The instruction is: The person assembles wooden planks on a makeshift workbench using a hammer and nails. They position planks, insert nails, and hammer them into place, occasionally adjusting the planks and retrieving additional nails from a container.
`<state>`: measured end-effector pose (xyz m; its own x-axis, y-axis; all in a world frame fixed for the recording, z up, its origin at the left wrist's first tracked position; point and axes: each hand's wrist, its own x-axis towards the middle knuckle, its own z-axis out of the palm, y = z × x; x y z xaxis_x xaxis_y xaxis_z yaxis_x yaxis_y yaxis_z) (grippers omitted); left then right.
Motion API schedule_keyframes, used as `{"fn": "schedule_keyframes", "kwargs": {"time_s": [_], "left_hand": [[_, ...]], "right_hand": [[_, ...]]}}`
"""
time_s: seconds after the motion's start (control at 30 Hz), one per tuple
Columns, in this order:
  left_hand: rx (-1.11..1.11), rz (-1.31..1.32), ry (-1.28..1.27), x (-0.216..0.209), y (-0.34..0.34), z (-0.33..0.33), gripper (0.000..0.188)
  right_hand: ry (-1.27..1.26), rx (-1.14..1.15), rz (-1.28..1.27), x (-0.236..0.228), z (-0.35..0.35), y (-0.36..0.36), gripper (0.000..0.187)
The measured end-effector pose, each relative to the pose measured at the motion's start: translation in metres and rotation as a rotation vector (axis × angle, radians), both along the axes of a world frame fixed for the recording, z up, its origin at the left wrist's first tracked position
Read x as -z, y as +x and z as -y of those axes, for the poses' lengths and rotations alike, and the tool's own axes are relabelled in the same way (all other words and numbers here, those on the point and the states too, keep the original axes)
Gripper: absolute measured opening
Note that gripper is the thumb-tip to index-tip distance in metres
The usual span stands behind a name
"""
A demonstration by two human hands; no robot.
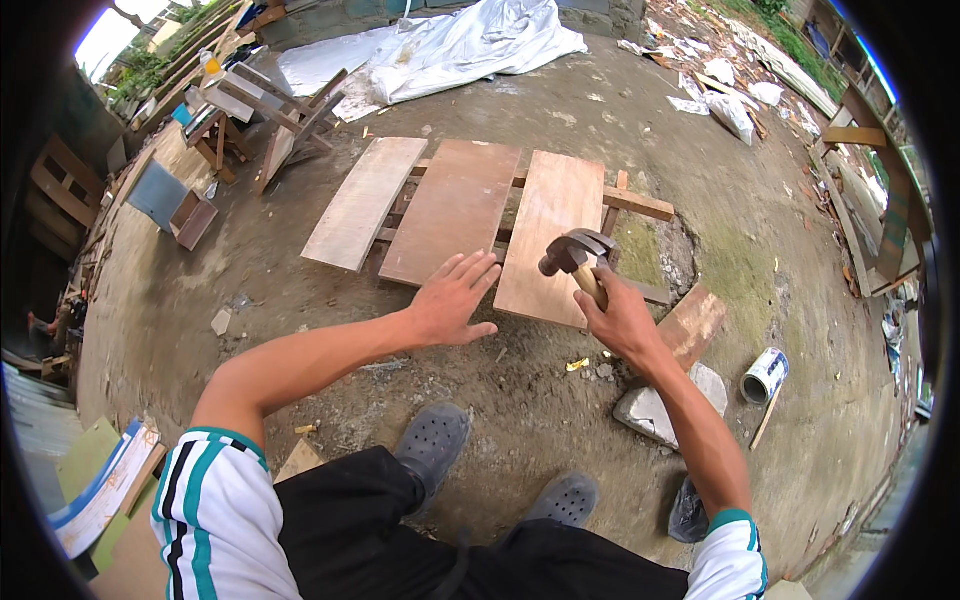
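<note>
My right hand (618, 312) grips a claw hammer (580, 252) near its dark metal head. Part of the wooden handle shows above my fist, and the rest is hidden. The hammer is over the right one of three flat wooden boards (545, 215). My left hand (452, 298) is flat with its fingers stretched out, at the near edge of the reddish middle board (455, 205). Whether it presses on that board I cannot tell. A paler, narrower board (366, 205) lies to the left. All three rest across wooden strips (640, 204) on the ground.
By my right forearm lie a concrete block (660, 405) and a short plank (692, 325). A tin can (765, 375) lies farther right beside a thin stick (766, 418). Wooden furniture pieces (270, 110) stand far left. A silvery sheet (470, 55) covers ground at the back.
</note>
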<state>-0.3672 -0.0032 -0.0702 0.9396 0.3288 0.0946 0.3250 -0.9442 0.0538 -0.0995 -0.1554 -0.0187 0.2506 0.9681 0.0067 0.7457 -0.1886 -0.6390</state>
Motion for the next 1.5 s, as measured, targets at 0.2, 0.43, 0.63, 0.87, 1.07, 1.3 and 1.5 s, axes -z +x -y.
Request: {"fn": "schedule_keyframes", "kwargs": {"time_s": [0.2, 0.43, 0.63, 0.87, 1.07, 1.3, 1.5], "left_hand": [[-0.096, -0.158, 0.020, 0.015, 0.005, -0.025, 0.112], [-0.087, -0.105, -0.006, 0.016, 0.011, -0.021, 0.100], [-0.081, -0.007, 0.113, 0.036, 0.005, -0.030, 0.086], [-0.121, -0.013, -0.007, 0.022, 0.002, -0.019, 0.093], [-0.015, 0.187, -0.097, 0.007, -0.027, 0.012, 0.069], [-0.514, 0.002, -1.161, 0.011, 0.006, 0.051, 0.057], [-0.880, 0.927, -1.837, 0.056, 0.074, 0.054, 0.082]], "right_hand": [[-0.369, -0.450, 0.052, 0.000, 0.050, 0.015, 0.040], [-0.679, -0.570, 0.141, 0.134, 0.102, -0.001, 0.041], [-0.656, -0.426, 0.009, 0.184, 0.132, -0.019, 0.050], [-0.770, -0.467, 0.227, 0.183, 0.137, -0.020, 0.045], [-0.343, -0.287, 0.017, 0.105, 0.088, 0.007, 0.034], [0.267, 0.142, 0.351, 0.061, 0.010, 0.102, 0.029], [0.030, 0.168, 0.484, 0.084, -0.062, 0.138, 0.040]]}}
